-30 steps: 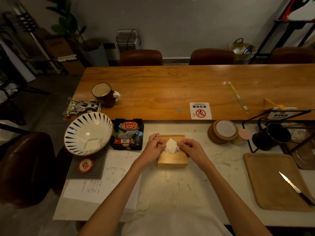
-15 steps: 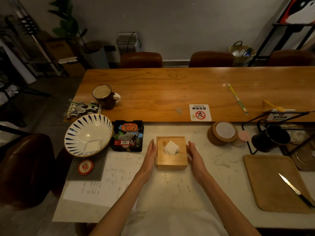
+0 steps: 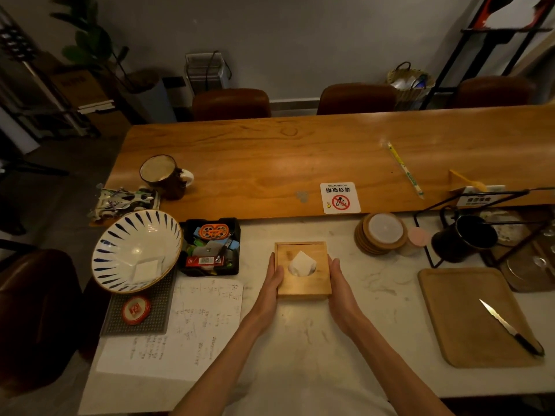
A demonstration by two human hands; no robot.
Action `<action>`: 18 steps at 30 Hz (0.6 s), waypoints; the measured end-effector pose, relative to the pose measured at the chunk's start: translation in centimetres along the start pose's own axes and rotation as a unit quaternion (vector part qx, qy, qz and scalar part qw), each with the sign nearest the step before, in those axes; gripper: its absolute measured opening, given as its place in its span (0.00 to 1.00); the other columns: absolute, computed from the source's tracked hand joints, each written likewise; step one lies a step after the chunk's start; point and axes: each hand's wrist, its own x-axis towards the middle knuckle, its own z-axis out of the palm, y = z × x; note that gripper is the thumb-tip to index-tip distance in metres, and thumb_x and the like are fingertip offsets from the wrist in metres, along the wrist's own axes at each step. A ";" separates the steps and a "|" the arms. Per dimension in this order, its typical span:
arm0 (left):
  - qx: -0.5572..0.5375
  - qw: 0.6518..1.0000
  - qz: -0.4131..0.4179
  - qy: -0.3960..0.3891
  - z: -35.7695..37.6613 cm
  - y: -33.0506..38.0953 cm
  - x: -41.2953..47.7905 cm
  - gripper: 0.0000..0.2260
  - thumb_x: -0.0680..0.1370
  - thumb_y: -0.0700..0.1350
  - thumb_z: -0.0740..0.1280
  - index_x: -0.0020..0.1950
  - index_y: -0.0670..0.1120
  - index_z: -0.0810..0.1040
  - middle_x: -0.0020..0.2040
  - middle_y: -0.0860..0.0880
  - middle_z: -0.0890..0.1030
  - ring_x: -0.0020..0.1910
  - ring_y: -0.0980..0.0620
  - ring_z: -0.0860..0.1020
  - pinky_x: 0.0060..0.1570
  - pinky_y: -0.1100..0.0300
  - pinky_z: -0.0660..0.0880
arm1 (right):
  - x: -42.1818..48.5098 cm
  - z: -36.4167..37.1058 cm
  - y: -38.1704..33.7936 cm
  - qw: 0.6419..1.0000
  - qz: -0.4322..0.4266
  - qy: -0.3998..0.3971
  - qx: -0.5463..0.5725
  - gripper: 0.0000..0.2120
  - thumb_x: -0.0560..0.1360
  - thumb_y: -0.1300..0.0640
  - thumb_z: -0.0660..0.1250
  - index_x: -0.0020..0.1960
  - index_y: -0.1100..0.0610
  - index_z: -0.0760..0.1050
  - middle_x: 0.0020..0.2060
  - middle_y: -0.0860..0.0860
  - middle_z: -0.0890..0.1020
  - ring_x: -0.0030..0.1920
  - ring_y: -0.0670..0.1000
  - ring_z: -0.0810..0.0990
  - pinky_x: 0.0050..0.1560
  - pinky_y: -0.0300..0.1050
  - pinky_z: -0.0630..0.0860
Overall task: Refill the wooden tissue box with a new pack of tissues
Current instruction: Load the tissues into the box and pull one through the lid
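Note:
The square wooden tissue box (image 3: 303, 283) stands on the white marble counter in front of me. A white tissue (image 3: 301, 263) sticks up through the round hole in its lid. My left hand (image 3: 271, 283) lies flat against the box's left side, fingers straight and pointing away from me. My right hand (image 3: 338, 280) presses flat against the right side in the same way. Both palms touch the box, which rests on the counter between them.
A black tray of small items (image 3: 211, 247) and a striped bowl (image 3: 136, 250) sit to the left, above a written sheet of paper (image 3: 186, 325). Stacked coasters (image 3: 380, 234), a dark mug (image 3: 464, 238) and a wooden board (image 3: 468, 319) with a knife (image 3: 507, 325) lie to the right.
A second ago both hands were on top of the box at the tissue. They have dropped to the box's sides and now press against it.

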 end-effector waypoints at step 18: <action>0.062 0.998 0.027 -0.012 -0.5 3.8 6.0 0.38 0.80 0.49 0.64 0.78 0.57 0.39 0.80 0.52 0.54 0.77 0.51 0.58 0.76 0.51 0.56 | 5.4 0.3 -3.8 0.989 -0.073 -0.035 -0.122 0.32 0.79 0.36 0.53 0.79 0.48 0.53 0.76 0.44 0.61 0.76 0.46 0.59 0.76 0.50 0.55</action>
